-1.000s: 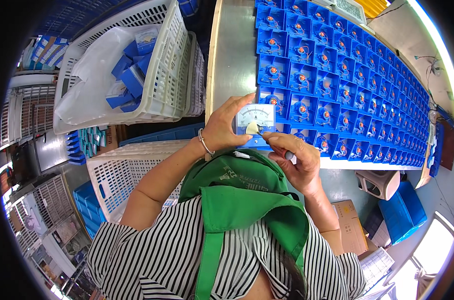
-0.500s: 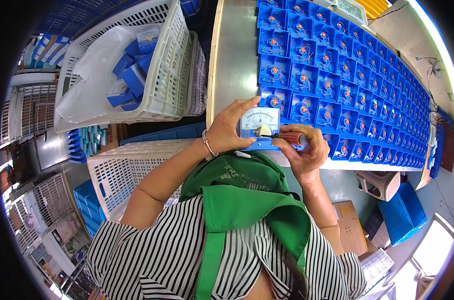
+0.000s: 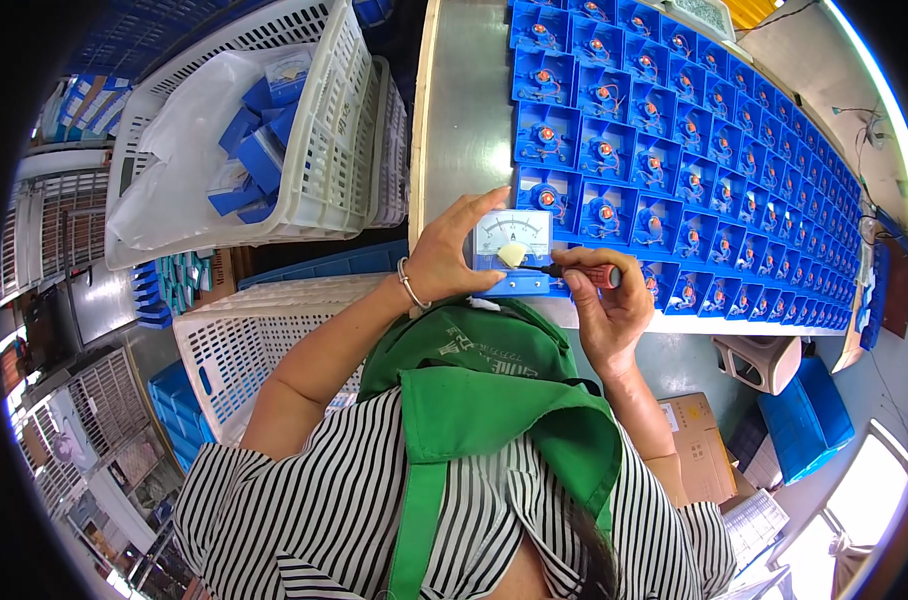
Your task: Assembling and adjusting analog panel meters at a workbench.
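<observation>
My left hand (image 3: 452, 250) is closed on the left side of an ammeter (image 3: 536, 228), thumb at its lower edge and fingers along its upper left. The meter has a white dial with a curved scale, and a blue base. A cream fan-shaped piece (image 3: 513, 254) sits at the lower middle of the dial. In my right hand (image 3: 614, 305) is a screwdriver (image 3: 596, 275) with a red handle, gripped between thumb and fingers. Its dark shaft points left, the tip beside the cream piece; whether it touches cannot be made out.
Rows of open blue meter housings (image 3: 604, 154) with coiled parts inside cover much of the metal table (image 3: 469, 110). A white crate (image 3: 324, 160) at left holds blue meters on plastic sheeting. Another white crate (image 3: 224, 350) stands near my left arm. Cartons (image 3: 699, 450) lie lower right.
The meter has shifted slightly left and its face now shows more fully. The screwdriver has drawn a little right relative to the meter, showing more of its shaft. Both hands keep their grips.
</observation>
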### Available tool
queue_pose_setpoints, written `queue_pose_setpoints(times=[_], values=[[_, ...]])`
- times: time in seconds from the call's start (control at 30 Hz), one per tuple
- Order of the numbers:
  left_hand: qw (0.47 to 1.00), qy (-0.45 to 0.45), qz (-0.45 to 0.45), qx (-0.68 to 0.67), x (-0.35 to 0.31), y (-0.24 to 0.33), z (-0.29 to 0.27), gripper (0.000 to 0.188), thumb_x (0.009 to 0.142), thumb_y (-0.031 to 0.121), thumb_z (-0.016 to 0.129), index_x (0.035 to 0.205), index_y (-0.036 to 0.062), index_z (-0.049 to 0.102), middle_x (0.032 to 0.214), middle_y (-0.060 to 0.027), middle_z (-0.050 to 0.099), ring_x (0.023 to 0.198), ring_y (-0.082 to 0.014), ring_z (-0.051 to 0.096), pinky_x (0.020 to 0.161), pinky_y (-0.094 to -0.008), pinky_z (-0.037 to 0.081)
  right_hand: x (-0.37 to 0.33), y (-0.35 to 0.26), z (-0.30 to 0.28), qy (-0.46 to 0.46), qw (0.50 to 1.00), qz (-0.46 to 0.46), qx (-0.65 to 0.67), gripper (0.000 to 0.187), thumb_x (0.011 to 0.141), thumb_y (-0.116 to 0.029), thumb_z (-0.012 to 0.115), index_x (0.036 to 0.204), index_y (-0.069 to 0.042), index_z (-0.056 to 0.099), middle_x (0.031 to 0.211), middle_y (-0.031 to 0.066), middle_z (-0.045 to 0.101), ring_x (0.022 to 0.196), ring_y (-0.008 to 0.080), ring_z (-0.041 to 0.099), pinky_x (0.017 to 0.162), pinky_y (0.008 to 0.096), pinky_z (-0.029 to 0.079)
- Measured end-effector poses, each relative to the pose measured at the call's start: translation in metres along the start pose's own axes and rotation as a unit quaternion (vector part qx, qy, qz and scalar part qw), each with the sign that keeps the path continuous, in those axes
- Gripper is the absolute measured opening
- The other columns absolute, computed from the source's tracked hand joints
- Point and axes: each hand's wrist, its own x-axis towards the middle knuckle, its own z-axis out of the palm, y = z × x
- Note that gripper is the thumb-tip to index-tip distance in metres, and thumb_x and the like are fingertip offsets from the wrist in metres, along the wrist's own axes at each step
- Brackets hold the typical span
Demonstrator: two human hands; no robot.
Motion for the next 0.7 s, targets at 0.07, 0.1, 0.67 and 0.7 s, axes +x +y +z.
queue_pose_setpoints(times=[0.07, 0.1, 0.67, 0.7], values=[[1.0, 0.009, 0.003, -0.002, -0.0009, -0.0009, 0.0014, 0.092, 0.06, 0.024, 0.079, 0.142, 0.0098, 0.039, 0.122, -0.0133, 0.055, 0.114, -0.0264, 0.054, 0.101, -0.035, 0.041, 0.0001, 0.0002, 0.0025, 0.01, 1.0, -0.001, 0.002, 0.022, 0.082, 0.002, 0.068, 0.1, 0.0, 0.056, 0.095, 0.0119, 0.07, 0.081, 0.0165, 0.066, 0.074, 0.0273, 0.052], [1.0, 0.008, 0.003, -0.002, -0.0014, -0.0016, 0.0016, 0.092, 0.06, 0.024, 0.079, 0.142, 0.0098, 0.039, 0.122, -0.0133, 0.055, 0.114, -0.0264, 0.054, 0.101, -0.035, 0.041, 0.0001, 0.0001, 0.0037, 0.019, 1.0, -0.002, 0.004, 0.022, 0.082, 0.002, 0.069, 0.1, 0.0, 0.055, 0.094, 0.0122, 0.07, 0.083, 0.0171, 0.067, 0.076, 0.0277, 0.052], [1.0, 0.013, 0.006, 0.008, -0.0065, -0.0006, 0.0038, 0.091, 0.06, 0.023, 0.079, 0.141, 0.0107, 0.04, 0.122, -0.0138, 0.055, 0.114, -0.0272, 0.055, 0.101, -0.035, 0.041, 0.0042, -0.0055, 0.0093, 0.017, 1.0, 0.021, -0.001, 0.019, 0.083, 0.003, 0.067, 0.099, 0.002, 0.056, 0.093, 0.0107, 0.069, 0.079, 0.0138, 0.066, 0.073, 0.0261, 0.052], [1.0, 0.013, 0.006, 0.009, -0.0068, -0.0016, 0.0047, 0.091, 0.06, 0.023, 0.079, 0.141, 0.0107, 0.04, 0.122, -0.0138, 0.055, 0.114, -0.0272, 0.055, 0.101, -0.035, 0.041, 0.0054, -0.0063, 0.0076, -0.013, 0.999, 0.029, -0.016, 0.019, 0.084, 0.003, 0.066, 0.1, 0.003, 0.056, 0.094, 0.0107, 0.069, 0.08, 0.014, 0.065, 0.073, 0.0266, 0.052]])
